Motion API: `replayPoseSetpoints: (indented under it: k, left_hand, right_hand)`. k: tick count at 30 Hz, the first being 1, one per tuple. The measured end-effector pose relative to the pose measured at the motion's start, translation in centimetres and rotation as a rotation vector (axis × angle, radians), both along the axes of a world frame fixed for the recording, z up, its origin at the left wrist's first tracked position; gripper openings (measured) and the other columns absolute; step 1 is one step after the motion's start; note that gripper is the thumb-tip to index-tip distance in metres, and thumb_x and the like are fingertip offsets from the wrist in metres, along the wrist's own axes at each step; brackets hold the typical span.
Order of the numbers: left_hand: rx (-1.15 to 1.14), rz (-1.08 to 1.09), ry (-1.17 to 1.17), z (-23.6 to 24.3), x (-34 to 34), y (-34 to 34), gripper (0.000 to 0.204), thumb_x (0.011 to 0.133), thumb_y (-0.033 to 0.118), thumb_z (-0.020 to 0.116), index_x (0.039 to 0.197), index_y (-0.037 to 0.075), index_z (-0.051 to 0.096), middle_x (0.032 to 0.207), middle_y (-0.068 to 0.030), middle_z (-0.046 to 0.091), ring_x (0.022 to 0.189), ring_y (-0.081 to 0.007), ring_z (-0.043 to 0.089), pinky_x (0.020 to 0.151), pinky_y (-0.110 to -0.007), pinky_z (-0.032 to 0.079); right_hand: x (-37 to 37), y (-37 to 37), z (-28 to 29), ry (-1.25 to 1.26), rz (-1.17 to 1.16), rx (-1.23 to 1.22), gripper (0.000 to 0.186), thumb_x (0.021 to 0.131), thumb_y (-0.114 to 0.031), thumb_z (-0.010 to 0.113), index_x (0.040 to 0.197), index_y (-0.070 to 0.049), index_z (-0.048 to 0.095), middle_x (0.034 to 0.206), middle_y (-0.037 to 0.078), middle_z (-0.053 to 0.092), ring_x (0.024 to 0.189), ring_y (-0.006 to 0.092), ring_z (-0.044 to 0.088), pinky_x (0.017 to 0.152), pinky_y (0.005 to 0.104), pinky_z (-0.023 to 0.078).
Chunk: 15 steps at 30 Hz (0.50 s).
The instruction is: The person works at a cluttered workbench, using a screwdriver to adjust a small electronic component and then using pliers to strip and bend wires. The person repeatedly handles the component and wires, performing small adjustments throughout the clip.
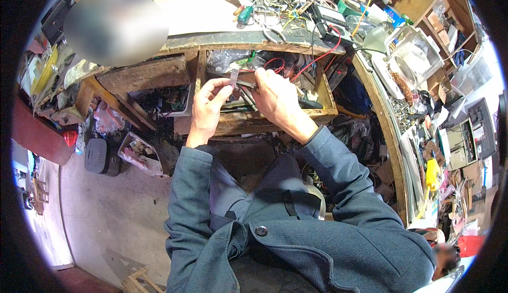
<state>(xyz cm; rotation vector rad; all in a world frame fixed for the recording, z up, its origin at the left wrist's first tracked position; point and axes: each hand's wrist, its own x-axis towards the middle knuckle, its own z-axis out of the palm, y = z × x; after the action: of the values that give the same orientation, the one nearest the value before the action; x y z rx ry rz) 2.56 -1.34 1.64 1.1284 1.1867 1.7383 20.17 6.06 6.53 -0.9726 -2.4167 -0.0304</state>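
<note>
Above the open wooden drawer (327, 94), my left hand (208, 105) is closed, its thumb and fingers pinching a small flat pale strip (233, 76) that stands upright. My right hand (276, 98) is wrapped round a slim metal tool (244, 83) whose tip meets the strip near my left fingertips. Most of that tool is hidden in my fist, so its exact kind does not show. Under the hands, the drawer holds clear plastic bags (219, 60), red wires and a black handle (309, 103).
On the bench lie a green-handled screwdriver (245, 15), pliers (273, 34) and many small metal parts. A meter (330, 16) with red and black leads stands to their right. Clutter covers the right-hand bench (394, 150). A black case (97, 156) and an open box (140, 155) stand on the floor at left.
</note>
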Motion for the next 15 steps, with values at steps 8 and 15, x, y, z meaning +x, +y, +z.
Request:
replayPoseSetpoints:
  k: [8,15]
  left_hand:
    - [-0.039,-0.001,0.014,0.17,-0.27,-0.25,0.022,0.097,0.014,0.067,0.114,0.002,0.069,0.097,-0.0036,0.073,0.084,-0.0082,0.066,0.077,-0.023,0.050]
    - [-0.007,-0.018,-0.031,0.47,0.05,-0.28,0.022,0.097,0.015,0.067,0.114,0.001,0.069,0.097,-0.0037,0.073,0.085,-0.0078,0.066,0.078,-0.023,0.050]
  right_hand:
    - [0.67,0.26,-0.07,0.007,0.063,-0.022,0.020,0.083,-0.022,0.069,0.079,-0.004,0.060,0.088,0.015,0.060,0.084,0.0345,0.064,0.069,0.0458,0.053]
    - [0.78,0.56,0.02,0.019,0.071,-0.167,0.022,0.083,-0.025,0.066,0.084,-0.003,0.062,0.086,0.018,0.056,0.089,0.0371,0.058,0.078,0.0483,0.049]
